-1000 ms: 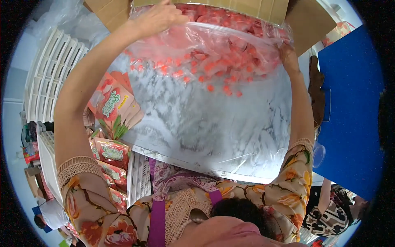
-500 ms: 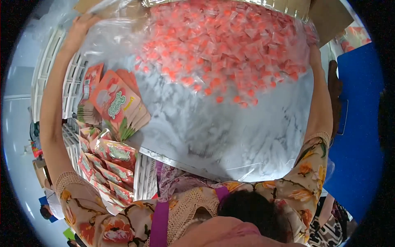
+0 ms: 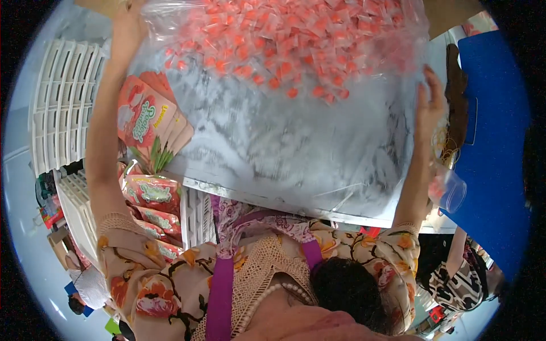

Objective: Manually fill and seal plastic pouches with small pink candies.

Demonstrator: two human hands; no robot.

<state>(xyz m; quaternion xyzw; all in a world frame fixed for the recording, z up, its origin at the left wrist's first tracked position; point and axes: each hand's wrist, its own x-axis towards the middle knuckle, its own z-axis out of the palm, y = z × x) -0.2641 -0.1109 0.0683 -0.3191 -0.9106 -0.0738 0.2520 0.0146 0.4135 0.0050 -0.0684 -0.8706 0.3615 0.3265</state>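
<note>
A large heap of small clear-wrapped red-orange candies spreads over the far part of a metal-topped table, with clear plastic film along its left side. My left hand is at the upper left beside this film; the picture's top edge cuts off its fingers, so their grip does not show. At the table's right edge, my right hand has its fingers apart and slightly bent, holding nothing. Fanned flat red-and-pink printed pouches lie on the table's left side near my left forearm.
Filled red pouches sit in a white crate at the lower left. White slatted plastic crates stand left of the table. To the right are a blue panel and a clear plastic cup. Cardboard borders the heap's far right.
My right hand has come away from the heap's right edge and moved nearer. My left hand has shifted slightly right and up in the picture. The view has shifted, with the table higher in it.
</note>
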